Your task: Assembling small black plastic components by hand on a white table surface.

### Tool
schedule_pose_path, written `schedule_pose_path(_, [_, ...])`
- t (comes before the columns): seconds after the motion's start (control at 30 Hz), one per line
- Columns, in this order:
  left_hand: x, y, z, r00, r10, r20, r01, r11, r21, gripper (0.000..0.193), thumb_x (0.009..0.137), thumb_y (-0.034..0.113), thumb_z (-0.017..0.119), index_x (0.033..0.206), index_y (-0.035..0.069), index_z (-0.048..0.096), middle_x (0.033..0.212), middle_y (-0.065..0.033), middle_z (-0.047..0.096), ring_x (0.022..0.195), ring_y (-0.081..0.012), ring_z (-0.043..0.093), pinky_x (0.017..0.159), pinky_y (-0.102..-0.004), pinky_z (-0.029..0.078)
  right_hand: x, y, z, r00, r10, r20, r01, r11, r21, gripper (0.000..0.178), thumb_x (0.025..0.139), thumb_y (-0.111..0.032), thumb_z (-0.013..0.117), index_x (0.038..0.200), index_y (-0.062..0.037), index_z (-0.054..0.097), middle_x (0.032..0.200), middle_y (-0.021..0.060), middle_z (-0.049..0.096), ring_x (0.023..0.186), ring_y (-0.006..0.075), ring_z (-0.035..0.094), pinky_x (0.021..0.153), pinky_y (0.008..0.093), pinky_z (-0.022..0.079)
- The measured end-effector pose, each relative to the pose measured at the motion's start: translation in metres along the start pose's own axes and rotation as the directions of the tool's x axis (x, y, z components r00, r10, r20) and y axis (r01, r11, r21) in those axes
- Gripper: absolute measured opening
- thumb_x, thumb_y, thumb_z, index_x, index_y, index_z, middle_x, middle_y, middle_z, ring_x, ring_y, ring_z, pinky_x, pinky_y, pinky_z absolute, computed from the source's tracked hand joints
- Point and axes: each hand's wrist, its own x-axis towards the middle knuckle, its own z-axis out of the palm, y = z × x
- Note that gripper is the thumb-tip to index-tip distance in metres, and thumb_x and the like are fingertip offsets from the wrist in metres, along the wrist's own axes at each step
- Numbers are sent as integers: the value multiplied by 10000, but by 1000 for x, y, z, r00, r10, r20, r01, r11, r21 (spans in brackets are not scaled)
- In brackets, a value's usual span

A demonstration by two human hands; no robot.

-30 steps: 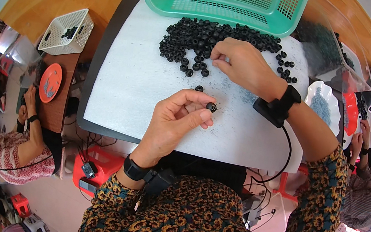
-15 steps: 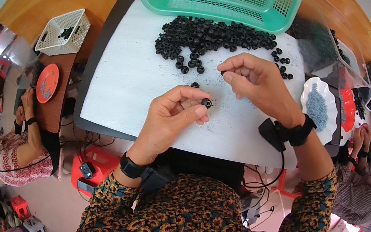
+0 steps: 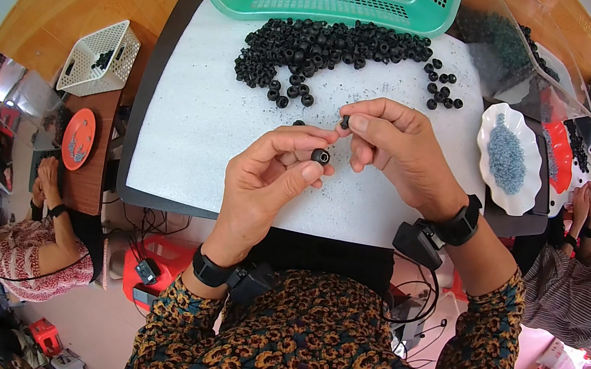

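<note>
My left hand point(image 3: 265, 175) is closed, thumb and fingers pinching a round black bead-like part point(image 3: 321, 157) whose pale-ringed hole faces up. Just beyond it, my right hand point(image 3: 408, 153) pinches a smaller dark part point(image 3: 344, 122) between thumb and forefinger; its exact kind is too small to make out. The two hands are close together over a white foam sheet point(image 3: 180, 164). Another loose black part point(image 3: 298, 123) shows partly behind the left fingers. A large heap of similar black parts point(image 3: 320, 43) lies on the sheet beyond my hands.
A green mesh basket point(image 3: 324, 20) stands behind the heap. On the right are a white scalloped dish point(image 3: 487, 139) of small blue-grey pieces, a red dish point(image 3: 558, 152) and clear bins point(image 3: 516, 97). A white basket point(image 3: 104, 83) and an orange plate point(image 3: 89, 120) stand left; co-workers sit on both sides.
My right hand has come closer to the left, and its small dark part shows more clearly. The left hand keeps its part, its hole now turned more upward. The whole view has shifted slightly.
</note>
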Motion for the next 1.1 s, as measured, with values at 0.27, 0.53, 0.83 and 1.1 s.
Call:
schedule_pose_path(0.27, [2, -5, 5, 1000, 29, -1, -29, 999, 15, 239, 901, -16, 618, 1139, -17, 599, 1240, -170, 606, 1042, -196, 623, 877, -296, 507, -1, 12, -3, 999, 14, -43, -8, 992, 129, 220, 921, -190, 651, 1040, -4, 653, 841, 36, 636, 675, 76, 560, 637, 251, 490])
schedule_pose_path(0.53, [1, -3, 4, 999, 41, 14, -42, 999, 25, 244, 892, -26, 621, 1136, -18, 605, 1240, -162, 593, 1065, -209, 616, 922, -305, 496, 2, 17, -5, 990, 117, 78, -136, 938, 320, 193, 936, -203, 629, 1028, -35, 647, 828, -1, 614, 663, 56, 533, 626, 235, 469])
schedule_pose_path(0.83, [1, -6, 5, 996, 92, 14, -93, 991, 92, 247, 881, -36, 629, 1126, -3, 624, 1294, -160, 555, 1170, -207, 558, 943, -308, 477, 0, 16, -1, 994, 103, 26, -106, 936, 335, 169, 937, -188, 626, 996, -30, 639, 867, 17, 617, 665, 56, 532, 618, 242, 475])
schedule_pose_path(1.1, [0, -8, 3, 996, 92, 6, -92, 981, 172, 255, 881, -33, 633, 1133, 0, 621, 1292, -150, 559, 1185, -207, 551, 970, -319, 468, -3, 13, 7, 996, 9, -94, -1, 997, 78, 204, 933, -153, 630, 1074, -6, 625, 889, 29, 623, 706, 81, 567, 635, 243, 504])
